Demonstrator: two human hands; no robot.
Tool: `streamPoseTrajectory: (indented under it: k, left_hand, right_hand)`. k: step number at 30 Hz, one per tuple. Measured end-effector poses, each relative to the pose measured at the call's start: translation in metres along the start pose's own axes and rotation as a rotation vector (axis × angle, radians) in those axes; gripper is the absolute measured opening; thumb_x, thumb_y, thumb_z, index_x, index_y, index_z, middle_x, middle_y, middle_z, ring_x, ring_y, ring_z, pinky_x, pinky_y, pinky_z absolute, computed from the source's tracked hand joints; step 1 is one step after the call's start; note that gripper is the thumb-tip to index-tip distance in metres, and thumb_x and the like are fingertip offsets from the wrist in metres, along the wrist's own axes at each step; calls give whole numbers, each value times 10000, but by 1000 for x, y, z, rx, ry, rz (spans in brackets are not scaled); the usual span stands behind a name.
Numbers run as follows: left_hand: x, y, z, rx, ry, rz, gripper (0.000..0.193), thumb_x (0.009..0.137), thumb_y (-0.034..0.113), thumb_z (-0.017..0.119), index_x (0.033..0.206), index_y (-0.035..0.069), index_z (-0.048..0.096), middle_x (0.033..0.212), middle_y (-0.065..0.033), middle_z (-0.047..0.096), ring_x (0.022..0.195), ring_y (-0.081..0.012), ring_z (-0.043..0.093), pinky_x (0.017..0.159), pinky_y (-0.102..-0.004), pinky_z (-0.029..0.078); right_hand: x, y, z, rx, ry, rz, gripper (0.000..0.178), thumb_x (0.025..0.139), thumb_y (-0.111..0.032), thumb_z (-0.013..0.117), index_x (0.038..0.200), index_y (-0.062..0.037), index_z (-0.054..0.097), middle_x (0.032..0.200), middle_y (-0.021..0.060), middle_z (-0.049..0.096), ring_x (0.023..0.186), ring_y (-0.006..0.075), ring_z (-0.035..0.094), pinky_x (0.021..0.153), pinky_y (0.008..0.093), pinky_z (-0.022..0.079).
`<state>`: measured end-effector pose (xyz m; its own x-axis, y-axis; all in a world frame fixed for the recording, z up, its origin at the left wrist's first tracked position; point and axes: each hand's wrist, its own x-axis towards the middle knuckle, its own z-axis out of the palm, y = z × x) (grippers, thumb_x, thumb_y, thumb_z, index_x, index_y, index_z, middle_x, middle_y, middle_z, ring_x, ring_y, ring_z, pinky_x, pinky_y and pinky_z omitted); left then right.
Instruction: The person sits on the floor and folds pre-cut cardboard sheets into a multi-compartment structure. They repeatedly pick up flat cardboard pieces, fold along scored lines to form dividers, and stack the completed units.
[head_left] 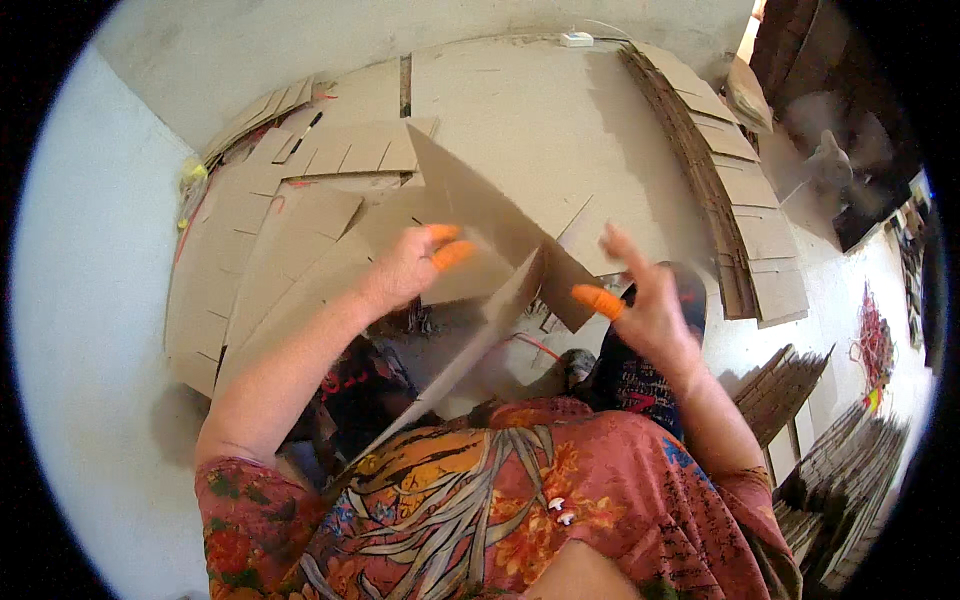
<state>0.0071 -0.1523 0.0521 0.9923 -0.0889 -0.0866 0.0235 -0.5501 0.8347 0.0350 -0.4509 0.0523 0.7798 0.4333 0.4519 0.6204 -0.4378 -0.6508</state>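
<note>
At the centre of the view, above our lap, we hold a flat cardboard sheet tilted on edge, its upper corner pointing to 11 o'clock. Our left hand grips it from the 9 o'clock side, with the 2 orange-capped fingers pressed against its face; we cannot tell where the thumb sits behind the sheet. Our right hand is at 3 o'clock, its fingers spread and lifted, only the orange-capped fingertip touching the sheet's lower corner. A second cardboard panel slants down toward 7 o'clock, and we cannot tell if it is joined to the first.

We judge that we are folding or turning the sheet, not yet laying it down. The next move calls for the right hand to close on that corner, so both hands steady the sheet. More flat pieces cover the floor from 9 to 12 o'clock, and a stacked row runs at 2 o'clock.
</note>
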Motion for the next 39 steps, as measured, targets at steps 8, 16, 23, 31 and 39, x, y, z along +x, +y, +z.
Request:
streamPoseTrajectory:
  k: [8, 16, 23, 31, 39]
  left_hand:
    - [1, -67, -8, 1118, 128, -52, 496, 790, 275, 638, 1182, 20, 471, 933, -208, 588, 888, -350, 585, 790, -438, 466]
    - [19, -51, -79, 756, 77, -190, 193, 829, 125, 523, 906, -45, 568, 777, -173, 560, 692, -257, 585, 627, -373, 482]
    - [18, 33, -59, 124, -58, -419, 362, 872, 176, 536, 1116, -90, 517, 877, -120, 607, 531, -121, 562, 461, -253, 453]
    - [6, 37, -26, -88, -188, -370, 245, 879, 127, 525, 1067, -30, 546, 788, -47, 588, 522, -94, 560, 445, -204, 455]
    - [5, 35, -26, -101, -250, -181, 384, 909, 268, 553, 1141, -38, 539, 815, -36, 603, 606, -113, 587, 488, -239, 481]
  right_hand:
    - [63, -26, 38, -283, -282, -89, 190, 835, -164, 536, 947, -10, 535, 786, 230, 615, 768, 411, 593, 692, 498, 472]
    - [48, -14, 20, 13, -126, -156, 288, 782, 5, 504, 1065, -17, 551, 730, 226, 589, 687, 399, 591, 597, 446, 465]
    - [39, -28, 3, 13, -111, -232, 382, 757, 86, 517, 1132, 16, 543, 797, 228, 605, 691, 381, 598, 632, 382, 482]
    - [43, -23, 0, 10, -134, -206, 273, 723, 47, 482, 981, -31, 527, 699, 211, 575, 659, 408, 567, 586, 441, 455]
    - [50, -11, 18, -101, -395, -53, 339, 751, 30, 510, 1081, -9, 575, 750, 252, 580, 696, 424, 567, 615, 409, 471]
